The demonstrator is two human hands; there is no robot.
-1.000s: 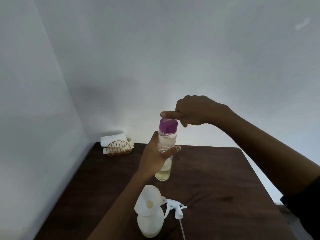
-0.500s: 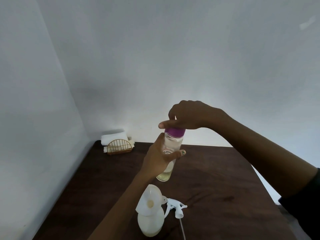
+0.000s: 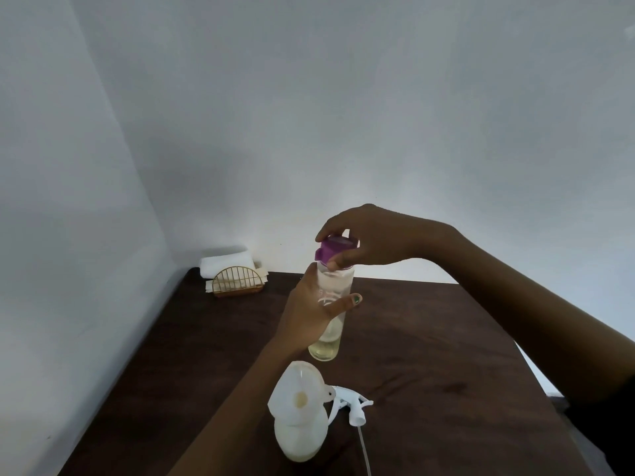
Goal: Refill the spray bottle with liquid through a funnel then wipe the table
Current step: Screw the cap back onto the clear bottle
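Purple plastic marks the cap (image 3: 335, 248) of a clear cylindrical refill bottle (image 3: 331, 314) that is held upright above the dark brown wooden table (image 3: 429, 338), its base seemingly just clear of the surface. The bottle's body is gripped by the left hand (image 3: 309, 316), fingers wrapped round the middle with the thumb laid across the front, evidently so that it is kept from turning. The cap is pinched from above by the right hand (image 3: 367, 237), thumb below its edge and fingers curled over the top; the cap sits tilted, which suggests it is being flipped or worked open so that the pale yellowish liquid in the lower part can be poured. Nearer the camera, the white translucent spray bottle (image 3: 302, 434) stands on the table with a white plastic funnel (image 3: 297, 389) set in its neck, placed ready to receive the liquid. Its white trigger sprayer head (image 3: 350, 405) is laid on the table just beside it, dip tube trailing toward the camera. In the far left corner a folded white cloth (image 3: 225, 266) is kept behind a gold wire napkin holder (image 3: 237, 285), presumably for the wiping.
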